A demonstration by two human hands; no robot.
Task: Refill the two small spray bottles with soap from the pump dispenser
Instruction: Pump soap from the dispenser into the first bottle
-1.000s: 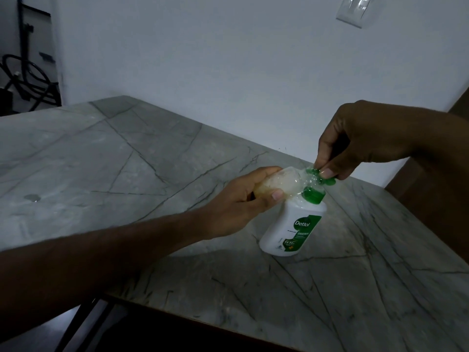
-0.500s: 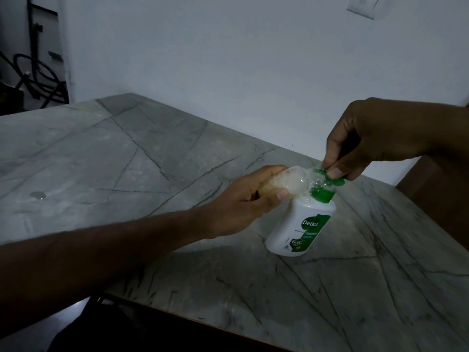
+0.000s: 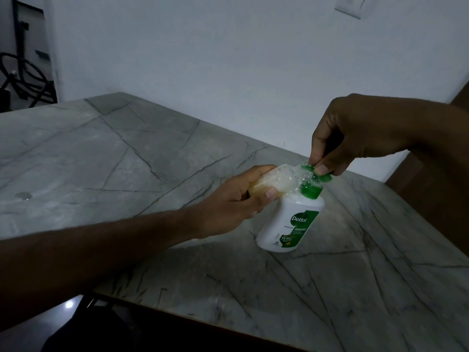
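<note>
The spray bottle [image 3: 276, 179], small and clear, lies nearly on its side in the left hand [image 3: 233, 201], its open mouth held against the spout of the green pump [image 3: 313, 177]. The fingers and thumb wrap around its body, a firm grasp. Pale soap and foam show inside it, and froth clings around the mouth and the spout. How full it is cannot be read through the foam.

The dispenser [image 3: 289, 224], white with a green label, stands on the table [image 3: 152, 158] directly below the bottle. It looks tilted, though the wide lens may add to that. The right hand [image 3: 355, 133] comes down from above, and its thumb and fingertips pinch the pump head, pressing on it.

The second spray bottle is not in view, so I judge the task at most halfway done.

The risks from here are plain. The mouth is narrow and the spout is only laid against it, so a small slip of either hand would send soap over the left fingers and onto the marble. Foam already sits outside the neck, which makes the bottle slick and the hold less sure. A hard push on the pump could tip the dispenser, since no hand steadies its body. Overfilling is likely too, as froth hides the true level.
</note>
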